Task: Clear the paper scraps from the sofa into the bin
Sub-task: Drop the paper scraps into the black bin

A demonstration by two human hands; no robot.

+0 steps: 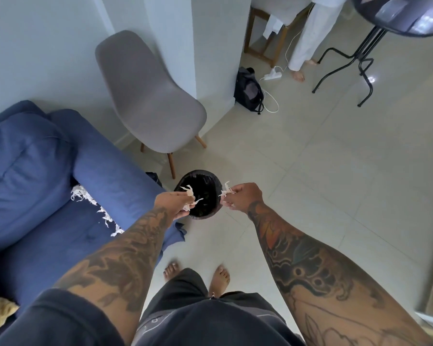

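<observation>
White paper scraps lie strewn along the blue sofa seat, against the inner side of its armrest. Beside that armrest, on the tiled floor, stands a round black bin lined with a dark bag. Both hands reach out over it: the left hand has its fingers pinched on a small bunch of scraps above the bin's opening, and the right hand grips another tuft at the bin's right rim, perhaps just outside it. A grey chair stands behind.
</observation>
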